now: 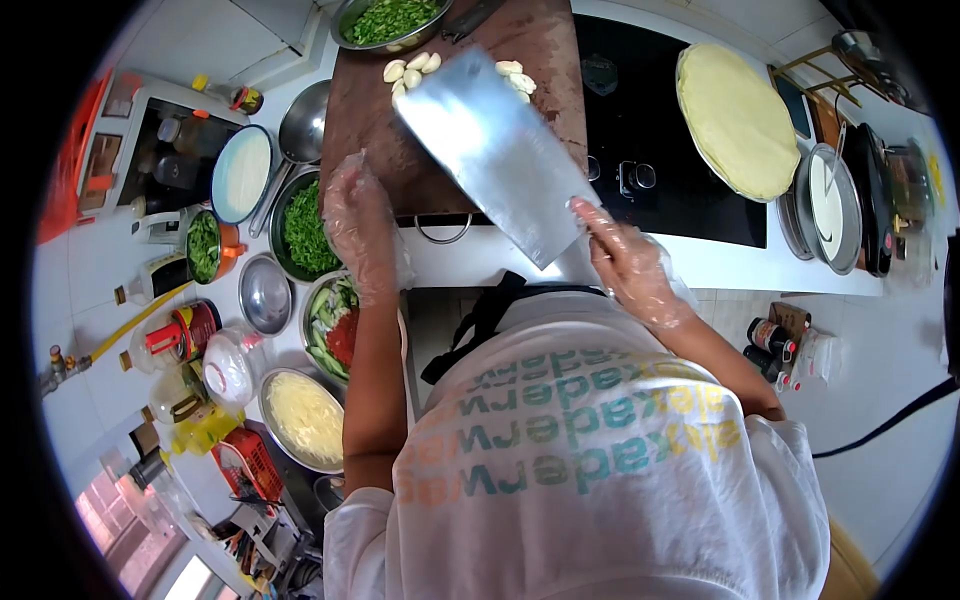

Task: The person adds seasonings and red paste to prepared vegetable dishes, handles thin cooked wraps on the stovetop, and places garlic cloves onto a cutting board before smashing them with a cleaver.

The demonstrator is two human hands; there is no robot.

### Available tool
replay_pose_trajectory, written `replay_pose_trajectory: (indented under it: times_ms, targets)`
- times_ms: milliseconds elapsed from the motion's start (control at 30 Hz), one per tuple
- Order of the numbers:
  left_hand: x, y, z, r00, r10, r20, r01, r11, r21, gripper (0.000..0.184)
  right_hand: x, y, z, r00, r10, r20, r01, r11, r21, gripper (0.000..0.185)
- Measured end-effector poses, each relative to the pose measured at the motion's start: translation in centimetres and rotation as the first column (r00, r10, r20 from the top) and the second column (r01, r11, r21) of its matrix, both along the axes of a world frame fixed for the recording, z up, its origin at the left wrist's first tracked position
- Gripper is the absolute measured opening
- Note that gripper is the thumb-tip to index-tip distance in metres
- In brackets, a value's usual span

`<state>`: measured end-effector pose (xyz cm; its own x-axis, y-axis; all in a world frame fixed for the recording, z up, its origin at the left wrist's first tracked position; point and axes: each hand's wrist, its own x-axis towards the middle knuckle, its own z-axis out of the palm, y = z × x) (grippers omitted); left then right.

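Note:
My right hand (625, 258), in a clear plastic glove, grips a broad metal cleaver (485, 140) near its lower right end. The blade is held flat above the brown cutting board (360, 110) and hides part of it. Peeled garlic cloves (412, 70) lie on the board by the blade's upper left corner, and more garlic (518, 78) shows past its far edge. My left hand (358, 215), gloved too, is at the board's left near corner. Its fingers are loosely bent, and nothing shows in them.
Left of the board stand bowls of chopped greens (308, 228), sliced vegetables with red seasoning (330, 320) and pale shreds (305, 420). Another greens bowl (392, 22) and a dark-handled knife (472, 18) are at the back. On the black cooktop (640, 120) sits a stack of pale flat rounds (738, 120).

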<state>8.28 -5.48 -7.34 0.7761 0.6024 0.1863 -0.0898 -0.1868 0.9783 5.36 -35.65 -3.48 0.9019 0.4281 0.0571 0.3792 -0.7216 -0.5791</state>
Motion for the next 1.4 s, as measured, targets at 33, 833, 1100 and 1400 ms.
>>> replay_pose_trajectory:
  times_ms: [33, 833, 1100, 1400]
  targets:
    - [-0.1, 0.1, 0.0, 1.000, -0.011, 0.020, 0.011, 1.000, 0.008, 0.022, 0.1, 0.1, -1.3, 0.999, 0.042, 0.033, -0.037, 0.992, -0.123, 0.064]
    - [9.9, -8.0, -1.4, 0.904, -0.426, 0.041, 0.203, 0.510, 0.836, 0.024, 2.1, -1.4, 5.8, 0.472, 0.050, -0.880, 0.655, 0.649, 0.387, 0.057]
    - [10.7, 0.6, 1.2, 0.989, -0.100, 0.113, -0.037, 0.564, 0.825, 0.020, 2.3, -2.3, 5.4, 0.512, 0.093, -0.854, 0.608, 0.663, 0.437, 0.022]
    - [4.9, -0.4, 0.2, 0.963, -0.217, -0.160, 0.256, 0.549, 0.796, 0.024, 2.0, -2.4, 5.3, 0.510, 0.105, -0.854, 0.620, 0.643, 0.450, 0.017]
